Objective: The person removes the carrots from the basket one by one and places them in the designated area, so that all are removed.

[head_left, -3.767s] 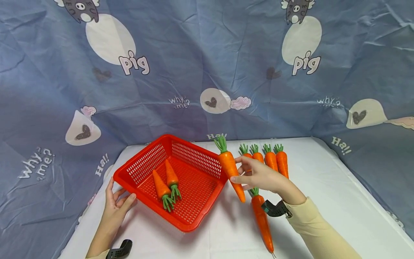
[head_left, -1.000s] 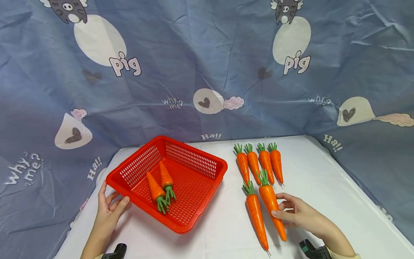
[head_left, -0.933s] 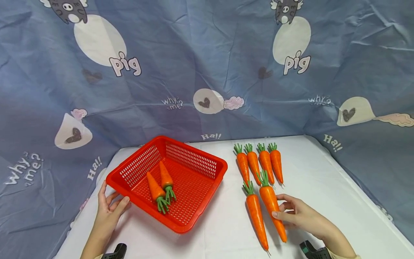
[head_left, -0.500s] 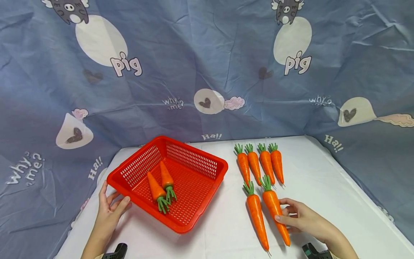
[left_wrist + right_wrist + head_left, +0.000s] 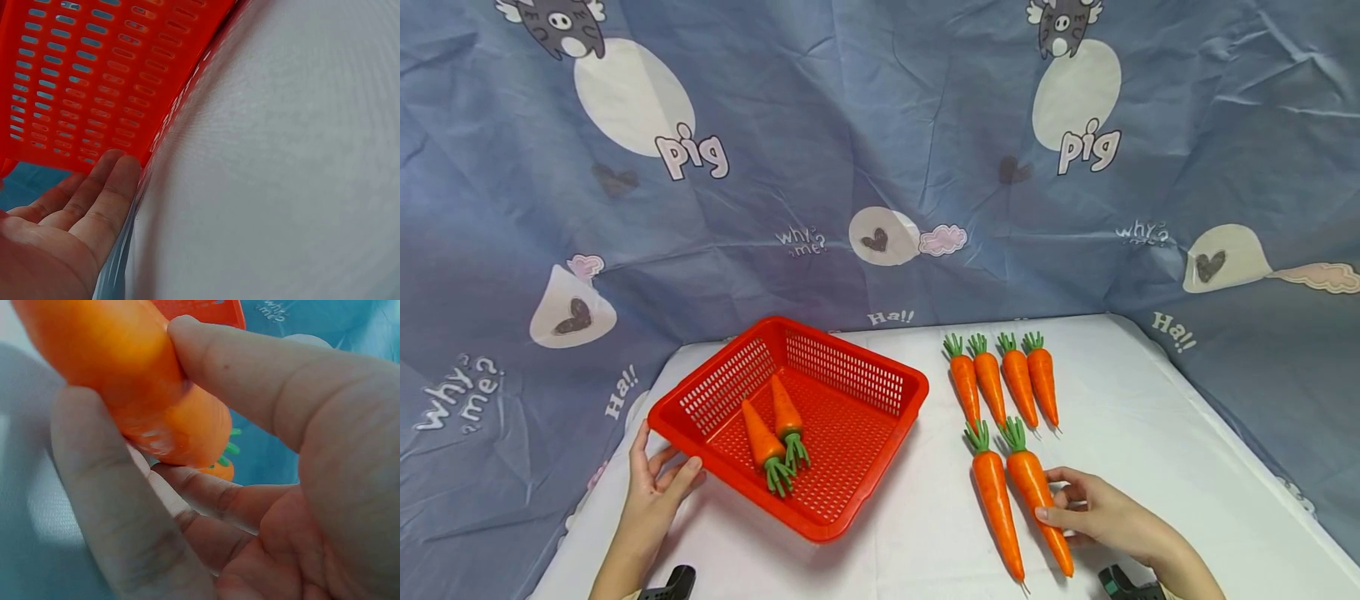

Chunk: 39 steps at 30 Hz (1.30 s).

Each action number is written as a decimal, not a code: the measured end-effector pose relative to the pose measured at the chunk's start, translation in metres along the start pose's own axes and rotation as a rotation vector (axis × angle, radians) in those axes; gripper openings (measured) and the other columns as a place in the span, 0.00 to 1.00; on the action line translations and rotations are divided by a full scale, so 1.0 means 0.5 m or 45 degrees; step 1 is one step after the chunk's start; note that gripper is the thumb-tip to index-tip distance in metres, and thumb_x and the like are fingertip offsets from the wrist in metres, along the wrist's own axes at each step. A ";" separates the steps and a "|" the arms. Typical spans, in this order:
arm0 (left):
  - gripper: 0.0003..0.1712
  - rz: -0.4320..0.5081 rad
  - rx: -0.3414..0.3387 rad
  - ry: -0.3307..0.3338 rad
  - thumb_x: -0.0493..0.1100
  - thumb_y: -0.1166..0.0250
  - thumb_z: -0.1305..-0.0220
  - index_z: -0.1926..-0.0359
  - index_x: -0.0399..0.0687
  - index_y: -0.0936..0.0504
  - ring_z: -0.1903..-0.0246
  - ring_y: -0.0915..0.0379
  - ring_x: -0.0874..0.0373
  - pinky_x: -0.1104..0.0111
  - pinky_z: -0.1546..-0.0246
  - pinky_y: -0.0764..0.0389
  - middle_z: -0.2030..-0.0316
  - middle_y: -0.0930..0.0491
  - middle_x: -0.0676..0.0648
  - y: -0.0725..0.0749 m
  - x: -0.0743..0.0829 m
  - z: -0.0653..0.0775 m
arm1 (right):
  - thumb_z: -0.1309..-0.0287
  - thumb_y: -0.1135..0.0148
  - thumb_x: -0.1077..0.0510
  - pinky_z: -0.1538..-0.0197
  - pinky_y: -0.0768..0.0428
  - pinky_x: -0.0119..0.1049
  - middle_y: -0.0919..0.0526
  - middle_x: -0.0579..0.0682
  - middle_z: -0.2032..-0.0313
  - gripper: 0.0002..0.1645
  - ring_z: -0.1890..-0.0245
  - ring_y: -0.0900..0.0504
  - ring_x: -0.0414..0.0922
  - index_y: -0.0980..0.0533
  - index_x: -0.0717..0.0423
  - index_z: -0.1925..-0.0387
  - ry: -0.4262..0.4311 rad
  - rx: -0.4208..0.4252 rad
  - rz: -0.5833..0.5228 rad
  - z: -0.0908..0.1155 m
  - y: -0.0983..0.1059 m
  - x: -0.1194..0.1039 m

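My right hand (image 5: 1105,512) pinches an orange carrot (image 5: 1028,475) with green stem stubs, thumb on its near side and fingers behind. The right wrist view shows this carrot (image 5: 119,356) between thumb and fingers, its stems pointing away. Just left of it lies another long carrot (image 5: 997,508), almost parallel. At the left, my left hand (image 5: 658,483) holds the near-left corner of a red perforated basket (image 5: 842,442), thumb on one side and fingers on the other. In the left wrist view, fingertips (image 5: 125,175) touch the basket's slotted wall (image 5: 94,69). Two carrots (image 5: 762,435) lie inside.
Behind the right hand's carrot, a row of several carrots (image 5: 988,383) lies side by side, stems toward the back. A white cloth (image 5: 1150,433) covers the table. A blue printed curtain (image 5: 820,150) hangs along its back and sides.
My right hand first held a carrot up beside the basket's right rim. It then came right and down beside the lone carrot, and lately edged slightly nearer. My left hand stays at the basket corner.
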State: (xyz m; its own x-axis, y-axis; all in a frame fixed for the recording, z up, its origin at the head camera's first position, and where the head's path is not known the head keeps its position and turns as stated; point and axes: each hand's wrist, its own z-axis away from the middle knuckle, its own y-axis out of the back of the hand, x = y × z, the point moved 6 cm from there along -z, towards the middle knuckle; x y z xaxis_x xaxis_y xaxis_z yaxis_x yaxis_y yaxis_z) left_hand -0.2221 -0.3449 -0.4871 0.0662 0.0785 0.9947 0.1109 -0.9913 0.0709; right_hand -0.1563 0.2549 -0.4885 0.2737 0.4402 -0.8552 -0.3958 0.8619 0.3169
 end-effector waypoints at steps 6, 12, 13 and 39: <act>0.62 0.015 -0.005 -0.013 0.36 0.36 0.23 0.14 0.67 0.75 0.51 0.18 0.76 0.76 0.55 0.12 0.39 0.35 0.56 -0.001 0.001 0.000 | 0.29 0.29 0.48 0.59 0.11 0.41 0.23 0.52 0.60 0.43 0.60 0.20 0.46 0.36 0.74 0.30 0.011 0.008 0.018 -0.002 -0.002 -0.002; 0.61 0.019 -0.003 -0.015 0.36 0.36 0.23 0.14 0.67 0.75 0.52 0.17 0.75 0.75 0.55 0.11 0.40 0.35 0.55 -0.001 0.003 0.000 | 0.29 0.29 0.47 0.58 0.11 0.43 0.23 0.52 0.61 0.43 0.60 0.19 0.46 0.36 0.73 0.31 0.006 0.017 0.022 -0.006 -0.005 -0.004; 0.62 0.019 -0.002 -0.015 0.36 0.36 0.23 0.14 0.67 0.75 0.52 0.17 0.75 0.75 0.55 0.11 0.40 0.35 0.55 -0.001 0.004 0.000 | 0.29 0.29 0.47 0.58 0.11 0.42 0.23 0.52 0.62 0.43 0.61 0.20 0.46 0.35 0.73 0.31 0.007 0.016 0.025 -0.006 -0.006 -0.005; 0.61 0.009 -0.002 -0.008 0.37 0.36 0.23 0.14 0.68 0.75 0.52 0.17 0.76 0.76 0.55 0.12 0.40 0.35 0.56 -0.001 0.002 0.000 | 0.30 0.29 0.42 0.65 0.15 0.36 0.22 0.51 0.67 0.45 0.68 0.18 0.46 0.33 0.71 0.30 0.040 0.050 0.164 -0.007 -0.014 -0.011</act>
State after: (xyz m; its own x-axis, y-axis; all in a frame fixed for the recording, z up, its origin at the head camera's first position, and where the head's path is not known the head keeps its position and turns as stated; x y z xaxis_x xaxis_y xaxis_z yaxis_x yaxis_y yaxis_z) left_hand -0.2219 -0.3441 -0.4861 0.0730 0.0721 0.9947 0.1090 -0.9920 0.0639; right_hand -0.1584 0.2456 -0.4874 0.1947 0.5403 -0.8186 -0.3914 0.8081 0.4403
